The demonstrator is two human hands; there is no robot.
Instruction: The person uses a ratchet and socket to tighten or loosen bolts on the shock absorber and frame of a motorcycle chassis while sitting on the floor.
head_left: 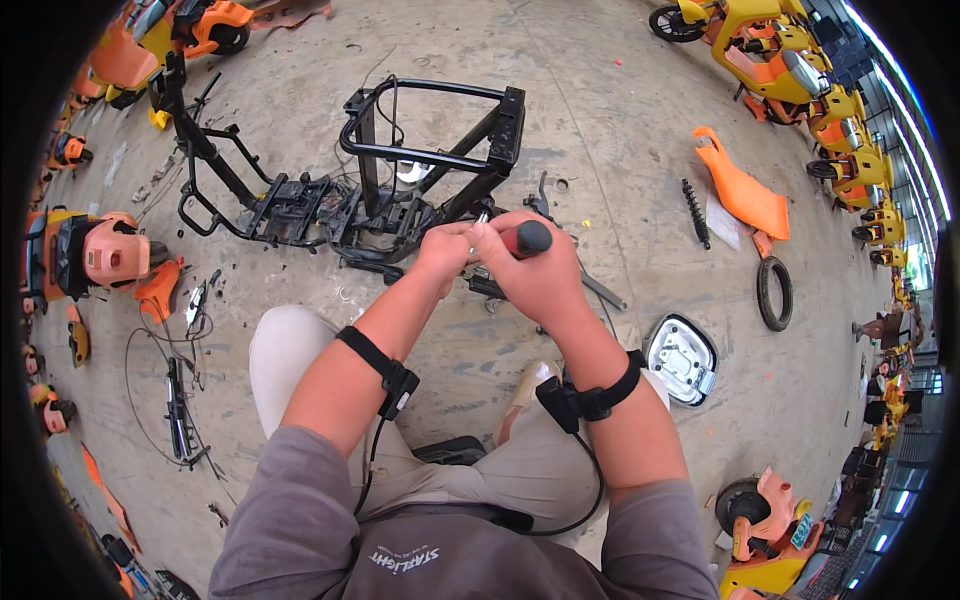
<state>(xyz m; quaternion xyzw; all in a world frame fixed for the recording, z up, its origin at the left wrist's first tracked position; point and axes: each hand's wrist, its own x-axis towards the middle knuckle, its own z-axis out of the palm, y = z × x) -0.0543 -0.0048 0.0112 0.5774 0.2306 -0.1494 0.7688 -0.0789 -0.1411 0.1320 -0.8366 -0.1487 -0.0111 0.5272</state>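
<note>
Black metal tubing makes up the frame [368, 185], which stands on the concrete floor [660, 260] and is likely heavy, stiff and hard to hurt, though awkward to shift with one hand. Its bare upper loop looks the best place to grip; the parts low down are crowded and could catch fingers. Just beside the frame's near right end, the right hand [540, 268] is wrapped around the red and black handle of a tool [533, 238], probably a screwdriver. That should be light and rigid, its thick handle giving a secure hold unless greasy, while the thin shaft would be slicker. The left hand [447, 255] is curled close against the right one, near the shaft; whether it pinches anything cannot be told, nor whether the tip meets the frame.
</note>
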